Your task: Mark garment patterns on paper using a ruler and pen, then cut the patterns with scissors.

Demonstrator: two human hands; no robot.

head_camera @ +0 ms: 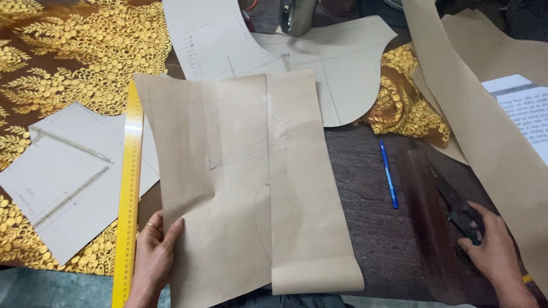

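Observation:
A folded sheet of brown pattern paper (240, 171) with pencil lines lies on the dark wooden table (371, 228). My left hand (153, 256) grips its lower left edge, thumb on top. My right hand (495, 251) rests at the lower right with its fingers closed around the handles of dark scissors (459, 214), whose blades point up and to the left. A blue pen (389, 173) lies on the table between the paper and the scissors.
A long yellow ruler (130, 188) runs beside the paper's left edge. Gold embroidered fabric (85, 45) covers the left side, with white paper pieces (63, 182) on it. Further pattern sheets (342, 68) lie at the back, and a brown paper strip (485, 125) at the right.

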